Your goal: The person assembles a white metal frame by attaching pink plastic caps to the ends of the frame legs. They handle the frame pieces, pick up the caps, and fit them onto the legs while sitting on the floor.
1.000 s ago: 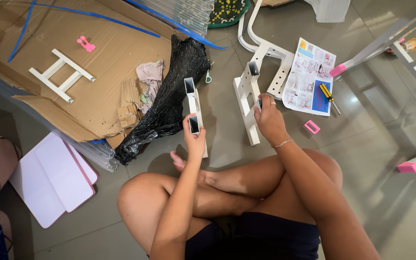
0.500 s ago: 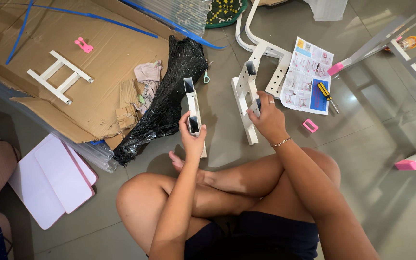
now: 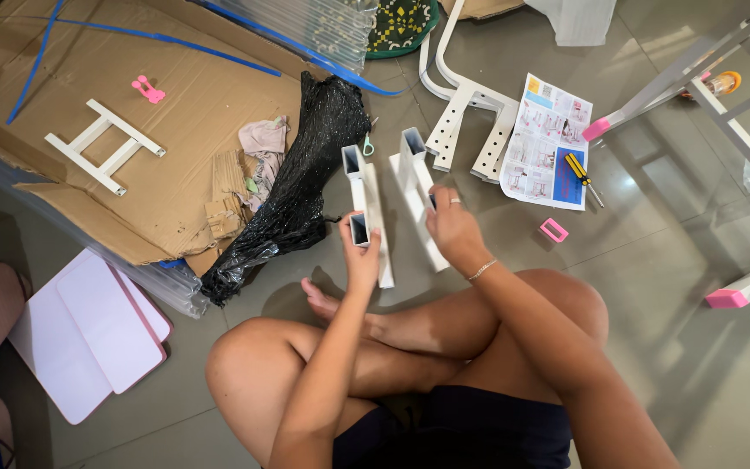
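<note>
I sit cross-legged on a grey tiled floor. My left hand (image 3: 360, 254) grips the near end of a white hollow rectangular frame piece (image 3: 366, 195), held up off the floor. My right hand (image 3: 451, 227), with a ring and a thin bracelet, grips a second white frame piece (image 3: 416, 178) right beside the first. The two pieces stand almost parallel, a small gap between them, open tube ends facing me.
Black plastic wrap (image 3: 305, 174) lies left of the pieces on flattened cardboard (image 3: 175, 139) holding a small white ladder-shaped part (image 3: 104, 146) and a pink clip (image 3: 147, 88). An instruction sheet (image 3: 549, 143) with a screwdriver (image 3: 582, 174), a pink cap (image 3: 554, 230), white perforated brackets (image 3: 470, 122) and frame legs (image 3: 705, 78) lie right.
My right hand has lifted the second white piece from the floor and brought it next to the piece in my left hand. The view has shifted slightly.
</note>
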